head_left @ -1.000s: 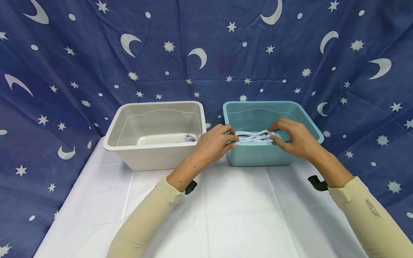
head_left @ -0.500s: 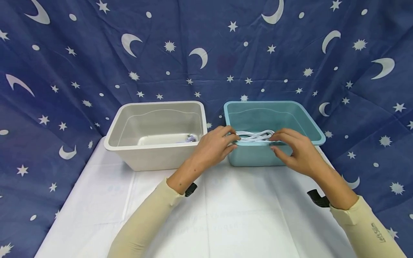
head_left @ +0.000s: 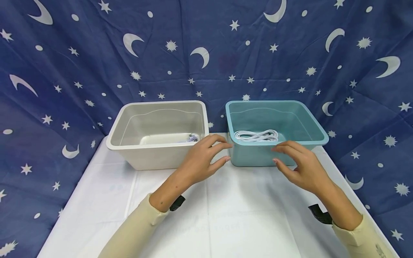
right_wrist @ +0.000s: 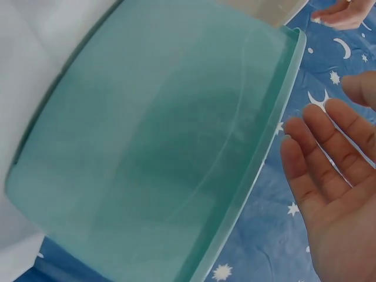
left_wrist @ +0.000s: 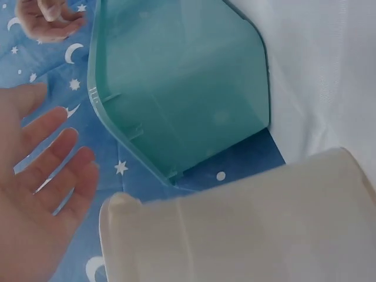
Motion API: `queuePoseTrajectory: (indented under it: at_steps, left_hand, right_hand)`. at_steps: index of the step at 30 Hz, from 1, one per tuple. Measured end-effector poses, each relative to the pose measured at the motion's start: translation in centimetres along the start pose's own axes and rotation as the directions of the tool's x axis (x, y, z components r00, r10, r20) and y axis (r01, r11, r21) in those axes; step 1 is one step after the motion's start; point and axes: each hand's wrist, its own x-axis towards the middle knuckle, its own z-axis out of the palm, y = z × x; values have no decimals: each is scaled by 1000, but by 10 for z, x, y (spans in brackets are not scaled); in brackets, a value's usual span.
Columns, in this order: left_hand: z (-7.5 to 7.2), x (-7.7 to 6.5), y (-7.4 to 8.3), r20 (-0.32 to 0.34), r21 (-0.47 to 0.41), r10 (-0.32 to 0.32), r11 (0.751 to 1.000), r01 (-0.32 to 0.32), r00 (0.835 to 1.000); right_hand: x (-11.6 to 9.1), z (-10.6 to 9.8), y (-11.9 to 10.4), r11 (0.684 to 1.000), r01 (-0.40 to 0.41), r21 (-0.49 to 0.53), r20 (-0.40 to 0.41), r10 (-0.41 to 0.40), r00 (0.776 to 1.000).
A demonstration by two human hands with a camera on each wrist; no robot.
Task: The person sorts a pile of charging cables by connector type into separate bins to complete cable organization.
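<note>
A coiled white cable (head_left: 256,135) lies inside the teal bin (head_left: 251,154), near its front wall. My left hand (head_left: 201,159) hovers in front of the gap between the bins, fingers relaxed and holding nothing. Just in front of the teal bin's right front corner is my right hand (head_left: 298,163), likewise holding nothing. Both palms look bare in the wrist views, with the left hand (left_wrist: 44,182) and the right hand (right_wrist: 335,170) apart from the bin walls. In the grey-white bin (head_left: 155,157) sits a small bundled purplish cable (head_left: 192,138), partly hidden by the front rim.
The two bins stand side by side on a white cloth (head_left: 238,222) covering the table. Behind them hangs a dark blue curtain (head_left: 222,36) printed with moons and stars, which also runs along both sides.
Both hands have let go of the white cable and drawn back toward the person, the right hand first. The cable stays in the teal bin.
</note>
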Motion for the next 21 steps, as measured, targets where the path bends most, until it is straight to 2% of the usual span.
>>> queuePoseTrajectory:
  at_steps: [6,13,21]
  left_hand:
    - [-12,-30,-3,-12,-9,-46,999,46,999]
    - [-21,-69,-18,-28,15,-116,993,117,993]
    - [-35,-114,-38,-34,55,-248,967,249,968]
  right_hand:
    - [-17,3,-1,998,-53,-17,4,53,999]
    - [-37,6,4,994,-111,-18,-5,111,994]
    - [-58,8,15,984,-170,-61,-13,169,985]
